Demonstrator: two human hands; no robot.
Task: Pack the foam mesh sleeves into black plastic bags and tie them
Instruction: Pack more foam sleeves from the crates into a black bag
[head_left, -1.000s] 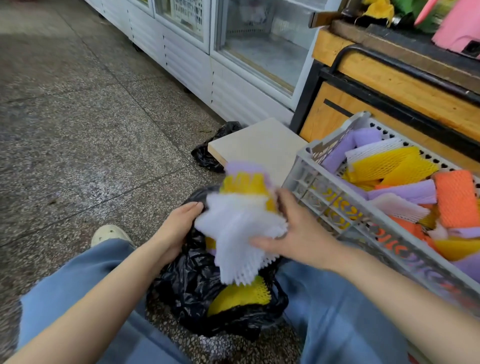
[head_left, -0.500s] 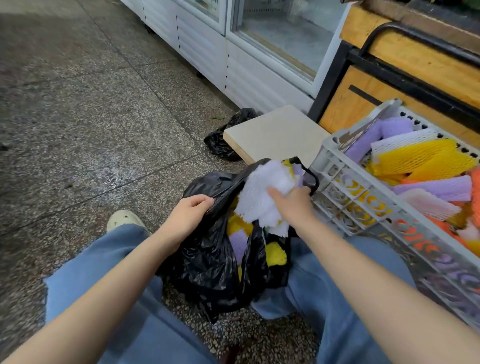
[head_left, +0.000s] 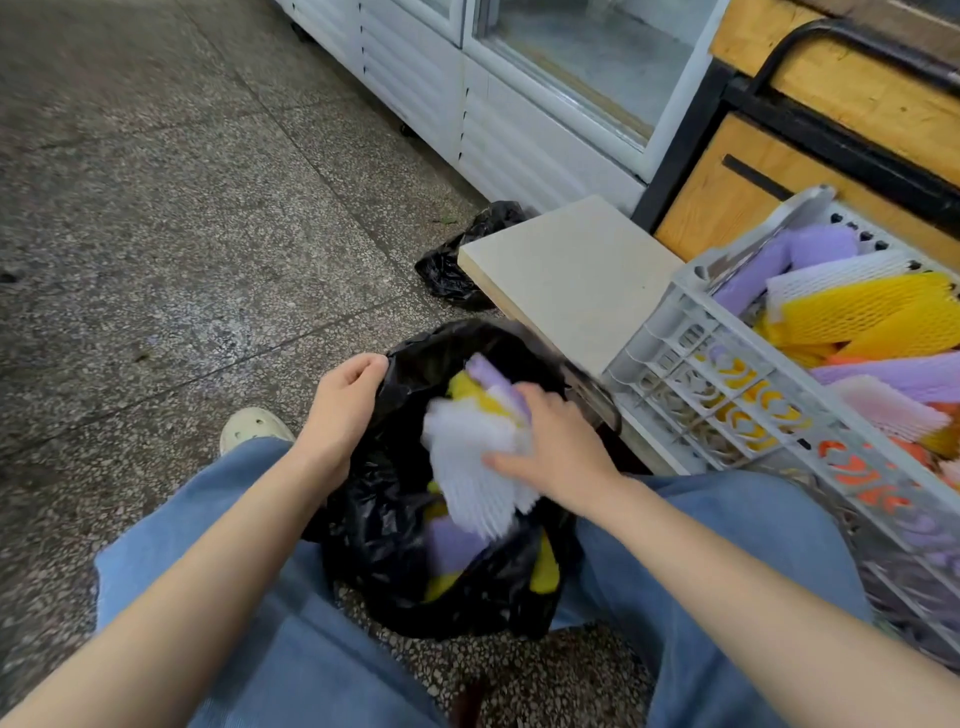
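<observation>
Now the left hand (head_left: 343, 410) grips the rim of the black bag (head_left: 384, 525) with curled fingers, and the right hand (head_left: 558, 454) clasps a bundle of foam mesh sleeves (head_left: 467, 460) in its mouth. Better, I think, to stretch the rim wide and press the bundle deep.

Speckled stone floor (head_left: 182, 234), seen from above.
An open black bag (head_left: 384, 545) sits near, centre; farther off, a crumpled black bag (head_left: 454, 262) lies at the left edge of a pale slab (head_left: 571, 275).
</observation>
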